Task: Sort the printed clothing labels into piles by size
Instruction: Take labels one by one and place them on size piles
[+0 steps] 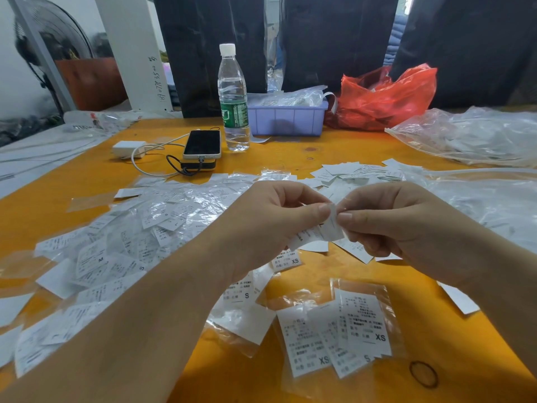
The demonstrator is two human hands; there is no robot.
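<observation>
White label (319,232) tilted, both hands (273,222) pinching

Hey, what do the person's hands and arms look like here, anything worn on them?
Both are bare. The left hand and right hand wear no gloves, and no rings show. Both forearms are uncovered all the way to the picture's edge, with no sleeve, watch or bracelet in view. The fingernails are short and unpainted.
</observation>
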